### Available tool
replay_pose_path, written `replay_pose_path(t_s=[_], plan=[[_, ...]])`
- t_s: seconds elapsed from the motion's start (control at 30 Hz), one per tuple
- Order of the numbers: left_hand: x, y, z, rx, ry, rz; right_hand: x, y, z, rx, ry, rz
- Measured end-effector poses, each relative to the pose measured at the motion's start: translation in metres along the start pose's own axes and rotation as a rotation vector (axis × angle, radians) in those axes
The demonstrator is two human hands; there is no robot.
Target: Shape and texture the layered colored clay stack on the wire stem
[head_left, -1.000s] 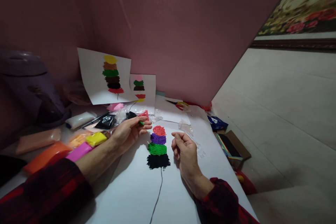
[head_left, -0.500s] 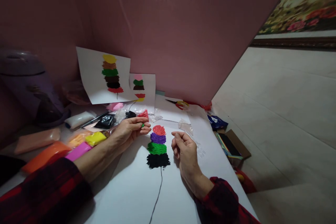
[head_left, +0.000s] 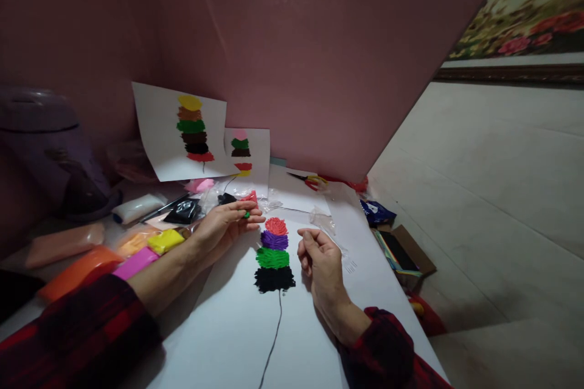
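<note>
A small bit of green clay [head_left: 247,214] sits between the thumb and fingers of my left hand [head_left: 228,219], above the upper left of the picture. My right hand [head_left: 323,261] hovers just right of the picture, its thumb and curled fingers pressed together; whatever lies in that pinch, if anything, is too small to make out. Between the hands is a clay picture on white paper [head_left: 219,328]: a red tuft [head_left: 276,227], a purple band [head_left: 274,240], a green band [head_left: 272,258] and a black band [head_left: 274,279] are stacked above a thin dark line [head_left: 275,334].
Two similar pictures, a larger sheet [head_left: 157,140] and a smaller one [head_left: 261,149], lean against the pink wall. Clay packs, including an orange one [head_left: 84,270] and a yellow one [head_left: 165,241], lie left. Scissors [head_left: 312,181] rest at the back. A purple container [head_left: 45,152] stands far left.
The fingers of my left hand have straightened slightly and the green clay has shifted a little between them. My right hand has stayed nearly still.
</note>
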State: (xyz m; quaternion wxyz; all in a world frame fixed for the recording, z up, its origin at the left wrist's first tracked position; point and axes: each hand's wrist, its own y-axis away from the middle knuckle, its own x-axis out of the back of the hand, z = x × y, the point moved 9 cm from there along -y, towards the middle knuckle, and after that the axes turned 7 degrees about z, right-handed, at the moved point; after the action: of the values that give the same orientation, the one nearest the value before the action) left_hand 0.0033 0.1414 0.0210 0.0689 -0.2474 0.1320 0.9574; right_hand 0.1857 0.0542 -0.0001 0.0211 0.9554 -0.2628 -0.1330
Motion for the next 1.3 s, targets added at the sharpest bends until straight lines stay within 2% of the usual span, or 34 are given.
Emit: replay_pose_path(t_s=[0.2, 0.5, 0.73, 0.93, 1.03, 1.13, 1.3], plan=[[0.005, -0.003, 0.002, -0.036, -0.005, 0.021, -0.001, 0.000, 0.000, 0.001, -0.008, -0.009], [0.006, -0.005, -0.002, 0.023, -0.025, 0.047, -0.001, -0.003, -0.001, 0.029, -0.034, -0.029], [-0.004, 0.000, 0.002, -0.010, 0.022, -0.096, -0.001, -0.002, -0.001, 0.032, -0.036, -0.022], [-0.005, 0.002, 0.001, -0.008, -0.001, -0.089, -0.001, -0.003, 0.000, 0.023, -0.032, -0.022], [-0.007, 0.002, -0.001, -0.012, -0.058, -0.091, 0.001, -0.006, -0.004, 0.073, -0.060, -0.012], [-0.015, 0.006, -0.006, -0.017, -0.124, -0.163, 0.003, -0.008, -0.012, 0.156, -0.051, -0.002], [-0.025, 0.019, -0.014, -0.042, -0.273, -0.202, -0.001, -0.002, -0.023, 0.304, 0.113, -0.041]])
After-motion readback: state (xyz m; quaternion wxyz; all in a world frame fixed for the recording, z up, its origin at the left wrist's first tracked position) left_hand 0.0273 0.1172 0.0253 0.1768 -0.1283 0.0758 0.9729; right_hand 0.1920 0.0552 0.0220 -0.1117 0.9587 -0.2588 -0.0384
